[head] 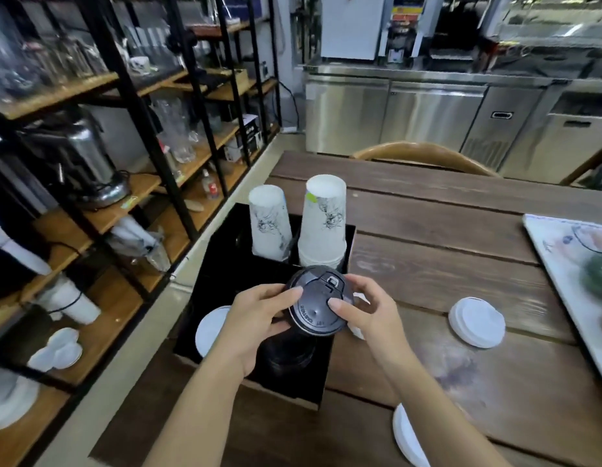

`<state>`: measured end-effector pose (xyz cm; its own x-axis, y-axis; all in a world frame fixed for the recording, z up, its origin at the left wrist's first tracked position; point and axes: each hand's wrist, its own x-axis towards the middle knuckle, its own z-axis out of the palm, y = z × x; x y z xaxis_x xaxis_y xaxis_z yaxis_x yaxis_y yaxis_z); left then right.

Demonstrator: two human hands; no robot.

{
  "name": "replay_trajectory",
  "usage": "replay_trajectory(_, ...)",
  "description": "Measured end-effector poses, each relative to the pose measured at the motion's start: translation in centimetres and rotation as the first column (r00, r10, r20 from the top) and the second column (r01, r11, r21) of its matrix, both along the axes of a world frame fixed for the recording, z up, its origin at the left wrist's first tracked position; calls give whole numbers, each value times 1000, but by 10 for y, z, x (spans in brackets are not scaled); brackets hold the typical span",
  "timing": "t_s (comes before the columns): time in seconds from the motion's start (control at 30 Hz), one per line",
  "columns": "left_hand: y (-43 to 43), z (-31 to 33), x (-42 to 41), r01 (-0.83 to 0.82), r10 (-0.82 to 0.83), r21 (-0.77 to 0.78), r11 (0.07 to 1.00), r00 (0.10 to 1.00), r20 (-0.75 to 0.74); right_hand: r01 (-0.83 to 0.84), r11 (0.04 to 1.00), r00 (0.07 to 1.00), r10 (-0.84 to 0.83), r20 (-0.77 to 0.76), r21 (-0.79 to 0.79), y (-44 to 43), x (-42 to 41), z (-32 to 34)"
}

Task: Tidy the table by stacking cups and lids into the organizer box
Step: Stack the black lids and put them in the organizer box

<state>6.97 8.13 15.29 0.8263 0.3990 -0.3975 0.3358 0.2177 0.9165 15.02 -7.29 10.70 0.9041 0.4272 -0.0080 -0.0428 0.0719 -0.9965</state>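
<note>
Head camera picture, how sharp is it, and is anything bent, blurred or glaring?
Head view: sharpest at the centre, where raised lettering on the black lid held by both hands is readable; wide-angle bending curves the shelf posts at left; the tray at right is smeared at the edge; soft glare on the steel cabinets.

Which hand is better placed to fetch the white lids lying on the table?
Probably the right hand: the stack of white plastic lids lies to its right on the wooden table, while the left hand is over the black organizer box.
</note>
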Motion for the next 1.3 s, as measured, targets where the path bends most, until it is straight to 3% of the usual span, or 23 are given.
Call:
replay_trajectory(0.2, 37, -11, -23, -99, 98, -4, 995, 992, -80, -43, 995, 998, 48, 50, -92, 47, -11, 1)
replay_trajectory(0.33, 40, -31, -24, -86, 86, 1, 996, 987, -134, -3, 969, 999, 15, 46, -245, 52, -13, -13)
replay_trajectory(0.53, 32, -53, -21, -12, 43, 133, 991, 973, -229, -37, 837, 992, 99, 85, -545, 44, -19, -23)
replay_trajectory(0.67, 31, -58, -19, 32, 35, 256, 966, 967, -252, -4, 752, 981, 130, 142, -660, 46, -19, -25)
replay_trajectory(0.8, 29, -62, -22, 71, 15, 317, 946, 965, -262, -46, 707, 977, 179, 116, -705, 48, -18, -28)
replay_trajectory(1.03, 33, -67, -28, 55, -28, 129, 990, 979, -203, -188, 724, 969, 246, -7, -664, 41, -14, -27)
replay_trajectory(1.2, 32, -71, -26, 108, -47, 244, 964, 969, -243, -170, 682, 967, 254, 11, -711, 44, -15, -27)
replay_trajectory(1.3, 27, -72, -24, 141, -31, 414, 899, 965, -261, -155, 712, 971, 236, 25, -685, 43, -19, -25)
